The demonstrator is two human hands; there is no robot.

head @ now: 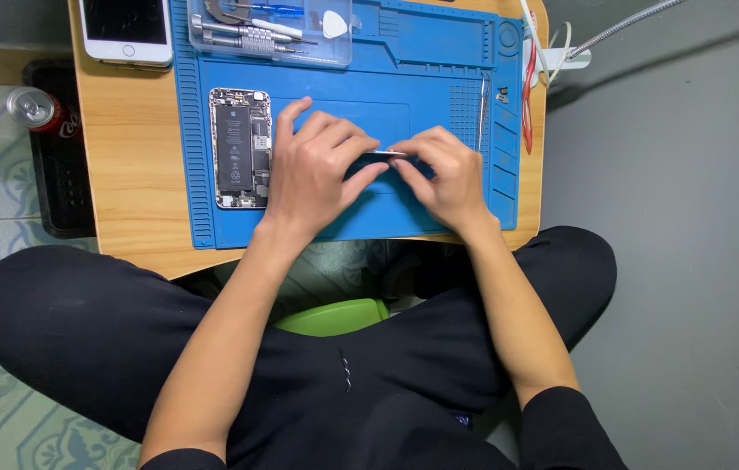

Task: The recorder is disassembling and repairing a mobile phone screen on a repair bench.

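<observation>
Both my hands meet over the middle of a blue repair mat (439, 78). My left hand (317, 165) and my right hand (443, 174) pinch a thin flat part (384, 154) between their fingertips; it looks like a phone screen panel seen edge-on, mostly hidden by my fingers. Just left of my left hand lies an opened phone body (241, 148) with its battery and board showing.
A clear tool tray (269, 30) with screwdrivers and a white pick sits at the mat's top. Tweezers (481, 113) lie on the mat's right. A white phone (126, 30) rests on the wooden table (130, 148). A drink can (34, 109) stands off the table's left.
</observation>
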